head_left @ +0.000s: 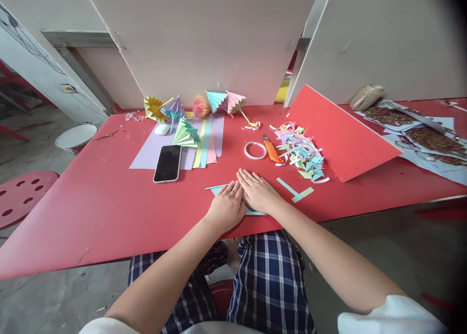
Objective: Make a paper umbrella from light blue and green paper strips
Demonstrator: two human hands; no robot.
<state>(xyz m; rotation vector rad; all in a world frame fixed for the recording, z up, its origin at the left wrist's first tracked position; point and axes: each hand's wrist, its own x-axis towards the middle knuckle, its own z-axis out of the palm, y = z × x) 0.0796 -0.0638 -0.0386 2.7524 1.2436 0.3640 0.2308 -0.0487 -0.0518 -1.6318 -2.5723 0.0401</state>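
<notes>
My left hand (228, 208) lies flat on light blue paper (256, 212) near the table's front edge, fingers stretched out. Beside it, my right hand (260, 193) presses flat on the same paper, its fingertips close to those of the left. Most of the paper is hidden under both hands; a thin blue edge shows at the left and a bit of green at the upper right. Just right of my right hand rest a blue paper strip (289, 187) and a green paper strip (303, 194), one crossing the other.
On the red table (120, 212) lie a phone (168, 163), coloured paper sheets (146, 155), several folded paper umbrellas (187, 133), a tape roll (255, 150), an orange cutter (272, 149) and paper scraps (301, 149). A red board (346, 132) leans at right.
</notes>
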